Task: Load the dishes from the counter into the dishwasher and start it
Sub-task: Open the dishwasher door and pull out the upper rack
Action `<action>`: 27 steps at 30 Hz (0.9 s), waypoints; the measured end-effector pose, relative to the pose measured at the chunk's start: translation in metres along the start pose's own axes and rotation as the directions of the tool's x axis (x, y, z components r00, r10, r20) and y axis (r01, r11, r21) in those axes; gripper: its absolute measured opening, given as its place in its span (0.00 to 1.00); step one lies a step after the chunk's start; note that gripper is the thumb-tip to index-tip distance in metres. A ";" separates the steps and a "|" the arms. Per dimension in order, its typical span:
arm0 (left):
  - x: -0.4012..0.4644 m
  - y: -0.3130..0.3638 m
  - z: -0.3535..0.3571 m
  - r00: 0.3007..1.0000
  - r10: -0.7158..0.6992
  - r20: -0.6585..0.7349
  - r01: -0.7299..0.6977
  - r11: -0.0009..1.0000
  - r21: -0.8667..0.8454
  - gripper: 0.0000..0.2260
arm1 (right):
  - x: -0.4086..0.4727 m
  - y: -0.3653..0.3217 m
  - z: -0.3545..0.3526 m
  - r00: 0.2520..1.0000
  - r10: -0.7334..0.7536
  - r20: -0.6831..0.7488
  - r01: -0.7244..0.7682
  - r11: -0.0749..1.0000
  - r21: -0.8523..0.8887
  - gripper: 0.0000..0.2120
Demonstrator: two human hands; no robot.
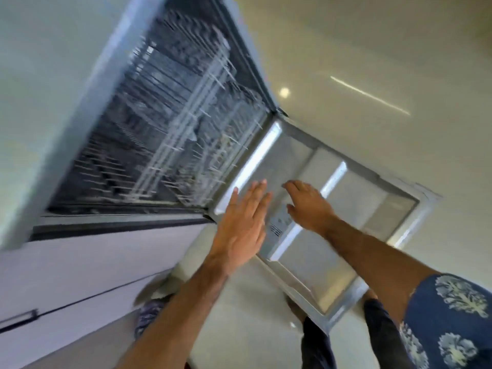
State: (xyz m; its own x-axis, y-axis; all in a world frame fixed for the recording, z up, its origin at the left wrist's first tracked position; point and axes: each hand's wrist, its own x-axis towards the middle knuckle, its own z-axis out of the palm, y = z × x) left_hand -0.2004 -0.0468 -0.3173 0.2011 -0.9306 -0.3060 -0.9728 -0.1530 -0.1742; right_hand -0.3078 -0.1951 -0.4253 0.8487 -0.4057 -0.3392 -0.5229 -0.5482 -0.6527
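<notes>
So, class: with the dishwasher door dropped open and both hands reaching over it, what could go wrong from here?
1. The open door juts out over the floor right by the person's legs, so a shin could knock it.
2. The rack has upright tines near the left hand; fingers could catch on them.
3. The right hand hovers over the door's inner panel; leaning weight there might strain the hinge. The picture is blurred, so contact is unclear.
</notes>
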 end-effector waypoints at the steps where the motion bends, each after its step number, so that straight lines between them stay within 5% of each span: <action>1: -0.005 -0.024 -0.024 0.999 -0.031 -0.032 0.031 0.999 0.022 0.30 | 0.013 -0.026 -0.010 0.998 -0.050 -0.036 0.049 0.999 -0.007 0.29; 6: -0.035 -0.135 -0.150 0.970 0.051 -0.237 0.008 0.970 0.242 0.23 | 0.068 -0.148 -0.053 0.923 -0.332 -0.194 0.312 0.942 -0.125 0.33; 9: -0.048 -0.183 -0.202 0.924 0.064 -0.376 0.079 0.933 0.352 0.22 | 0.093 -0.197 -0.063 0.869 -0.479 -0.126 0.432 0.857 -0.280 0.39; 12: -0.049 -0.229 -0.214 0.942 -0.152 -0.299 0.239 0.929 0.282 0.34 | 0.120 -0.229 -0.066 0.845 -0.534 -0.021 0.482 0.779 -0.402 0.45; 16: -0.047 -0.262 -0.175 0.956 -0.278 -0.091 0.282 0.959 0.024 0.36 | 0.154 -0.247 -0.064 0.865 -0.498 0.068 0.454 0.717 -0.529 0.50; 18: -0.047 -0.263 -0.158 0.953 -0.272 -0.131 0.263 0.961 -0.086 0.36 | 0.171 -0.246 -0.060 0.876 -0.473 0.096 0.433 0.682 -0.589 0.47; 27: -0.044 -0.266 -0.147 0.952 -0.174 -0.251 0.183 0.983 0.012 0.35 | 0.191 -0.237 -0.066 0.890 -0.434 0.140 0.399 0.592 -0.700 0.21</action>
State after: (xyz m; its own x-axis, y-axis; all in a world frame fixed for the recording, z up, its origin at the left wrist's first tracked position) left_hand 0.0322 -0.0144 -0.1200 0.3321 -0.9429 -0.0256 -0.9180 -0.3169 -0.2384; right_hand -0.0271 -0.1908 -0.2910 0.9934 -0.0208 -0.1132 -0.0263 -0.9985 -0.0474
